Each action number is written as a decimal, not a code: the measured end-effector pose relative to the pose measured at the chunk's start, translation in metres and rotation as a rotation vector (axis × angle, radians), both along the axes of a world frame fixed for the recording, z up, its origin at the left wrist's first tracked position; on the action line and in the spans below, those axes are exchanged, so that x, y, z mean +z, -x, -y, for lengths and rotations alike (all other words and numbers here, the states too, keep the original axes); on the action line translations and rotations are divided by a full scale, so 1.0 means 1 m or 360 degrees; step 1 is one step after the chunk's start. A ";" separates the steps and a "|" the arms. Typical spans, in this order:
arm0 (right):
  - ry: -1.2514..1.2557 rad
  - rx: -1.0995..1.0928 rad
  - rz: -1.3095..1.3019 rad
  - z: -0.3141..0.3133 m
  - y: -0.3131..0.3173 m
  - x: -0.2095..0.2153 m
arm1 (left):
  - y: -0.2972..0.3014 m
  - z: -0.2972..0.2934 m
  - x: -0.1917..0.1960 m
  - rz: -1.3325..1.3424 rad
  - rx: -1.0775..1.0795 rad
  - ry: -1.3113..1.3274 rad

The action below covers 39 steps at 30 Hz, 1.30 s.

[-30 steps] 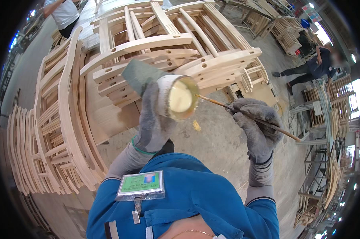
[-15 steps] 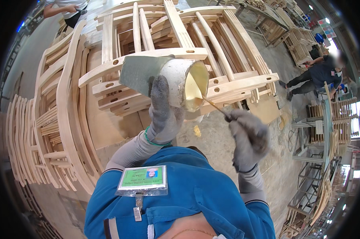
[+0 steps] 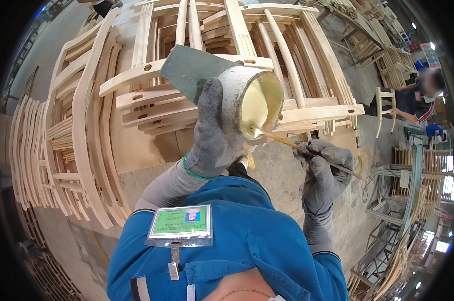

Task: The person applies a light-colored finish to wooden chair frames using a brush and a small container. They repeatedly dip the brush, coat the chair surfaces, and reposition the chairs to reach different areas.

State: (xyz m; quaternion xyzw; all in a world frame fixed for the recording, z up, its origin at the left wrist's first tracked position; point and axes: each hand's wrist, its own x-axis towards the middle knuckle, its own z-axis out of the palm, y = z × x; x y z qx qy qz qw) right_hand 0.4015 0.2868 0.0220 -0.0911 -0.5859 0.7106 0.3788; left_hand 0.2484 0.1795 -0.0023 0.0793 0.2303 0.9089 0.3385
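My gloved left hand point(image 3: 212, 125) is wrapped around a white, stained cup point(image 3: 233, 98) tilted toward the right. Pale yellow paste, probably glue or filler, point(image 3: 253, 108) lines its inside. A dark green-grey flat sheet point(image 3: 187, 70), like sandpaper, sticks out to the left between that hand and the cup. In my gloved right hand point(image 3: 327, 170) a thin wooden stick point(image 3: 282, 141) is pinched, its tip coated with paste at the cup's lower rim. The stick's other end shows past my fingers.
Stacked light wooden chair frames point(image 3: 247, 35) stand just ahead, with holes in their rails. More curved frames point(image 3: 81, 125) lean at the left. On the right, a person point(image 3: 413, 100) holds a wooden frame piece point(image 3: 386, 108) near a metal worktable point(image 3: 413, 175). Yellow crumbs lie on the floor.
The cup has shifted right and its mouth shows more openly. My right hand has moved right and down, its stick now flatter with the tip at the rim. The person at right now carries a frame.
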 end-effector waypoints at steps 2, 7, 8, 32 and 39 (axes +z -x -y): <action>-0.0009 0.0009 -0.0045 -0.002 -0.003 -0.005 | 0.000 -0.003 -0.006 0.0104 -0.0016 -0.0136; 0.0087 -0.0215 0.0289 -0.028 0.009 0.004 | 0.005 -0.003 -0.024 0.0052 0.0268 0.0062; 0.0048 -0.0327 0.0416 -0.038 0.019 0.009 | 0.006 -0.001 -0.025 0.0050 0.0256 0.0092; -0.1537 0.0019 0.1255 -0.068 0.075 -0.019 | 0.030 0.042 -0.039 0.0201 0.0495 0.0238; -0.1318 0.0030 0.1296 -0.066 0.075 -0.020 | 0.037 0.043 -0.037 0.0269 0.0353 0.0208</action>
